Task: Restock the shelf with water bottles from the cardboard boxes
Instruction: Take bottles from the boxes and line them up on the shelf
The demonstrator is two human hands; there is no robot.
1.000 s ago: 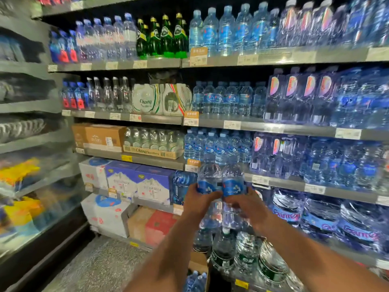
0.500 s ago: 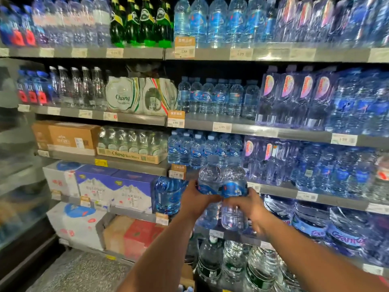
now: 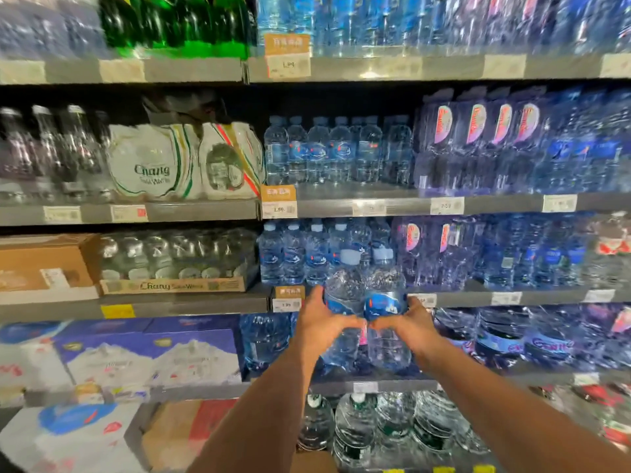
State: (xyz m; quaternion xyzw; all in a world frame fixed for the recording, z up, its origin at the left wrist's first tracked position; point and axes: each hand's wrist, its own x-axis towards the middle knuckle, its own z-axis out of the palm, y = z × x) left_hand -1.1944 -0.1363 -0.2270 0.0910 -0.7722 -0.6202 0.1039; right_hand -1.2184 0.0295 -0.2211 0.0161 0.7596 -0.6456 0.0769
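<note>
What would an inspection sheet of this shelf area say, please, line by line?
Surface: grey metal shelf, price tags on its edge.
Job's things: two clear plastic water bottles with blue labels, upright, side by side, before the row of small blue-capped bottles.
Clutter: brown cardboard box on the bay to the left.
Hands: left hand grips one bottle, right hand the other.
Cables: nothing seen.
Surroundings: green glass bottles above; white and blue cartons below; picture blurred.

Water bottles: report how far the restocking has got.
Done: a row of small bottles stands on the shelf. In hand: left hand and right hand grip a pair of bottles before that shelf's edge. Left: setting them down; remaining stock does not show.
</note>
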